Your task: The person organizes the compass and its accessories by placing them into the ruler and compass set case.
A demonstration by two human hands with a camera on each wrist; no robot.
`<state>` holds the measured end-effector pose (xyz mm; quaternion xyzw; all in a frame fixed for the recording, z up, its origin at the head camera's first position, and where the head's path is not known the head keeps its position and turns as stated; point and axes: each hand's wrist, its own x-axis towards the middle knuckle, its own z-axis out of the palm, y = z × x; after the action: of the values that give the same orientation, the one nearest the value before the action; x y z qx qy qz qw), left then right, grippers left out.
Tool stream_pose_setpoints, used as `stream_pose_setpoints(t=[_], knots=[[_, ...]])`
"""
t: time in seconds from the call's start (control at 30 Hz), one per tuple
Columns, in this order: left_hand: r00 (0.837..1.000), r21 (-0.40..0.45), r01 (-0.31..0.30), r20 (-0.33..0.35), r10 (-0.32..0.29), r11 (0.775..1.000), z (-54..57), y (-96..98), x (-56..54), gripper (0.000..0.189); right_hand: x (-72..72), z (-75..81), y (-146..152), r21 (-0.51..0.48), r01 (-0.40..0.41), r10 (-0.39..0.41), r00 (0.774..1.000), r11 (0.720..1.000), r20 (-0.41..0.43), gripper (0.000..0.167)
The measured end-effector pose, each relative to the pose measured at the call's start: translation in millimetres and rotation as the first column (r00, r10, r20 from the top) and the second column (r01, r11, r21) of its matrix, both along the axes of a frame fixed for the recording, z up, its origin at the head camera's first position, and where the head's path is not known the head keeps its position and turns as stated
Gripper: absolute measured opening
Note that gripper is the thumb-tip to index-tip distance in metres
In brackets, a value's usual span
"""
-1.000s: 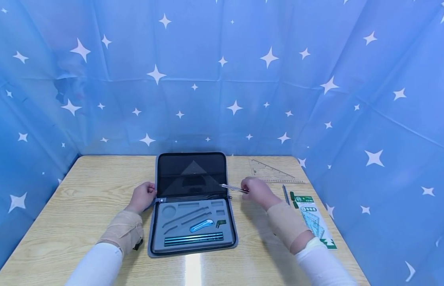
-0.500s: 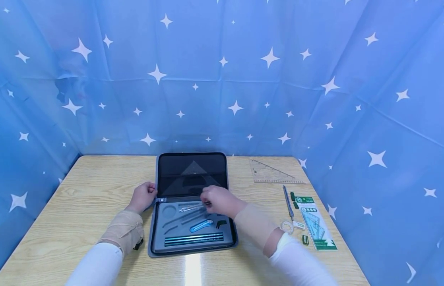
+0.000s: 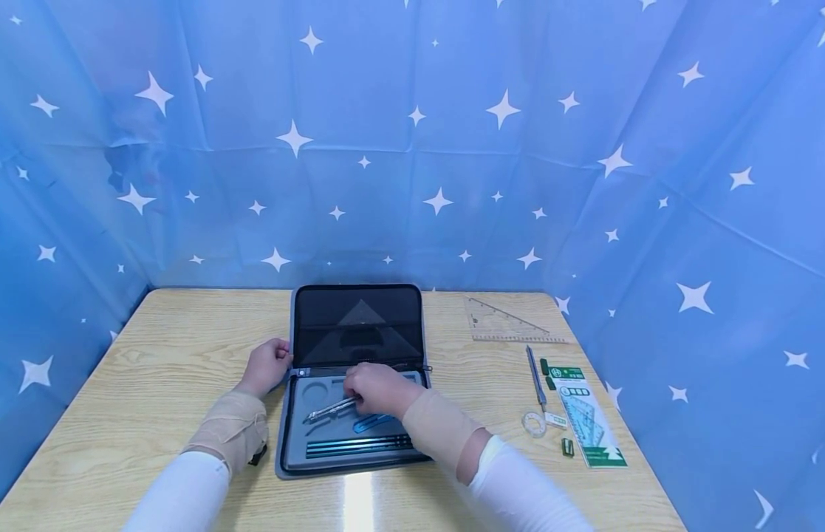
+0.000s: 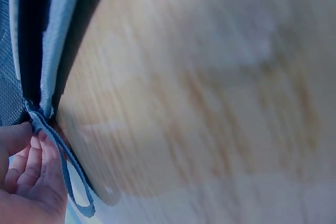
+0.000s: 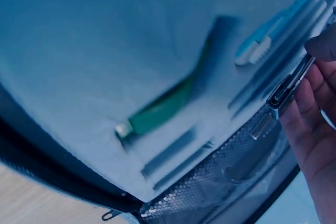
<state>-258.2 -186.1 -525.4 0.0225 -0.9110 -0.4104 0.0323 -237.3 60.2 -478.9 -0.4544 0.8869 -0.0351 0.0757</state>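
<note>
A grey zip case (image 3: pixel 285 451) lies opened out, with a foam tray (image 3: pixel 295 425) in its lower half. At the case's left side, my left hand (image 3: pixel 266 366) pinches the base of a fabric strap loop (image 4: pixel 79 187). My right hand (image 3: pixel 382 388) is over the tray and holds a metal drawing compass (image 3: pixel 331 410) between thumb and fingers, its legs pointing left over the long slots. The hinge end of the compass (image 5: pixel 283 95) shows in the right wrist view. A blue utility knife (image 3: pixel 371 423) and several dark pencils (image 3: pixel 352 448) sit in the tray, partly covered by the right hand and arm.
A green part (image 5: pixel 163 111) lies in a tray recess. Right on the table are a clear set square (image 3: pixel 508 325), a grey pen-like tool (image 3: pixel 536 377), a clear ring (image 3: pixel 534 424), an eraser (image 3: pixel 555 420), a green sharpener (image 3: pixel 568 447) and a ruler pack (image 3: pixel 588 417).
My right hand has brought the compass leftward from the table right of the case, then down over the foam tray. The left hand stays at the case's left edge.
</note>
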Motion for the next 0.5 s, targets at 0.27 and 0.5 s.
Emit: stream_pose_setpoints(t=[0.27, 0.5], knots=[[0.996, 0.062, 0.024, -0.084, -0.019, 0.998, -9.8, -4.1, -3.7, 0.014, 0.5, -3.6, -1.2, 0.012, 0.008, -0.008, 1.0, 1.0, 0.005, 0.012], [1.0, 0.016, -0.011, -0.016, 0.011, 1.0, -2.3, 0.8, -0.8, 0.017, -0.2, -1.7, -4.1, 0.034, -0.005, 0.005, 1.0, 0.999, -0.004, 0.014]])
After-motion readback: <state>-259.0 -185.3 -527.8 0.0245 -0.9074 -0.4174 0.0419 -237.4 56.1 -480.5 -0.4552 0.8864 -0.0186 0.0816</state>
